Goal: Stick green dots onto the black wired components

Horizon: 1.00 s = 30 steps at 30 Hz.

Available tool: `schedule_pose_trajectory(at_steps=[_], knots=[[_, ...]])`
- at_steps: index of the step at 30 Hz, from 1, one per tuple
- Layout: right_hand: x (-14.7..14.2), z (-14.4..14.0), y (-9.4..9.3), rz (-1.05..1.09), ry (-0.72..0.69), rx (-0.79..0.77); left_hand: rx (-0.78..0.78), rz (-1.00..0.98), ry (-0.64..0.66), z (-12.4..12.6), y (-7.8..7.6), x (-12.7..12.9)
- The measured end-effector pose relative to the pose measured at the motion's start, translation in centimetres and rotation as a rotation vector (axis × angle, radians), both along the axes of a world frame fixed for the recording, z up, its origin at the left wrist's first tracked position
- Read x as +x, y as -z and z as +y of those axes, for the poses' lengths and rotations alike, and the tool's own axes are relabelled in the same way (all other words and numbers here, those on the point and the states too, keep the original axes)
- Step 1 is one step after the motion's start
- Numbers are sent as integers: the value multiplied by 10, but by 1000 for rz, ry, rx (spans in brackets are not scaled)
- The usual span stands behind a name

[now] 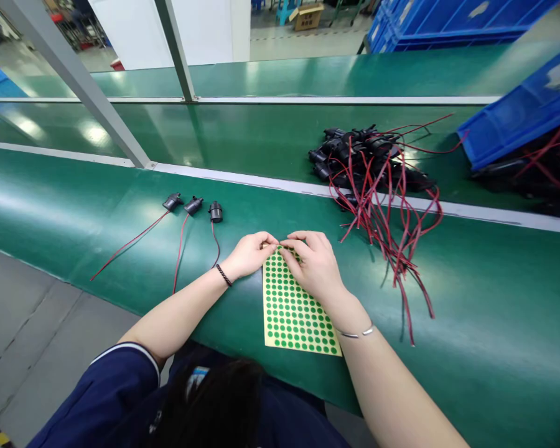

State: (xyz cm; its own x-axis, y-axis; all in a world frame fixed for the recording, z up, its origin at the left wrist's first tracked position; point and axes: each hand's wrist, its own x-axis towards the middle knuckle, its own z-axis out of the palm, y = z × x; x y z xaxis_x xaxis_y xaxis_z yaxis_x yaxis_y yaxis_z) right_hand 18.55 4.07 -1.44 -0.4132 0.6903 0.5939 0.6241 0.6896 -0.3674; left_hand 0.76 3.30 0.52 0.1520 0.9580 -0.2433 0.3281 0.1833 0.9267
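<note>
A pale yellow sheet of round green stickers (298, 311) lies on the green bench in front of me. My left hand (252, 254) pinches the sheet's top left corner between thumb and fingers. Close beside it, my right hand (313, 264) is closed at the top edge, thumb and forefinger pinched on the sheet; whether a single sticker is between them is hidden. The right hand and wrist cover the sheet's upper right side. Left of my hands lie three black cylindrical parts with red wires, the nearest black part (216, 212) standing by my left forearm.
A tangled pile of black parts (354, 155) with red wires (396, 224) lies at the right, across the white rail (242, 179). Farther right, a tilted blue crate (508, 124) has more wired parts by it. A grey metal post (98, 102) rises at left.
</note>
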Motion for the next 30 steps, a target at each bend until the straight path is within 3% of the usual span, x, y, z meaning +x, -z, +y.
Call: schedule_pose_trajectory(at_steps=[5,11,22,30], knots=[[-2,-6,-5,36,105,47,-133,-316,-123,-2,-1,2],[-4,-9,-8,45,115,2,-316,-572,-167,-3,-7,3],[-6,-10,-8,146,102,-70,-463,-736,-199,-5,-11,2],[-7,-10,-10,193,156,-199,-418,-726,-251,-6,-9,6]])
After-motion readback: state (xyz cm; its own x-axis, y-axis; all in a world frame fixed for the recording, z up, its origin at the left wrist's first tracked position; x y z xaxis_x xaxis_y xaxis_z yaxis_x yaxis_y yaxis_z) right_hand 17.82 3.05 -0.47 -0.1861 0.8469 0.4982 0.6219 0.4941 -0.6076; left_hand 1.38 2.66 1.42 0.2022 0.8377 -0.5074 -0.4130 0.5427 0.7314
